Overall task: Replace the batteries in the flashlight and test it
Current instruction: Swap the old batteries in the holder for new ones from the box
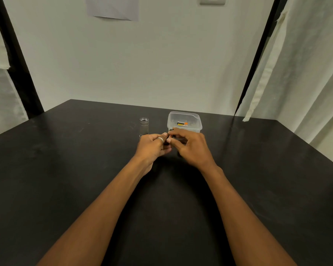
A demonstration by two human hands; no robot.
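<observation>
Hands meet on a small dark part, left hand and right hand both pinching it, flashlight tube upright at eleven o'clock, nearer the left.

Black table set against a pale wall.
A sheet of paper and a switch plate hang high on the wall; black posts and white cloth flank both sides.

black table | upright flashlight tube | clear plastic tub

Flashlight tube upright, dark part handheld
</observation>
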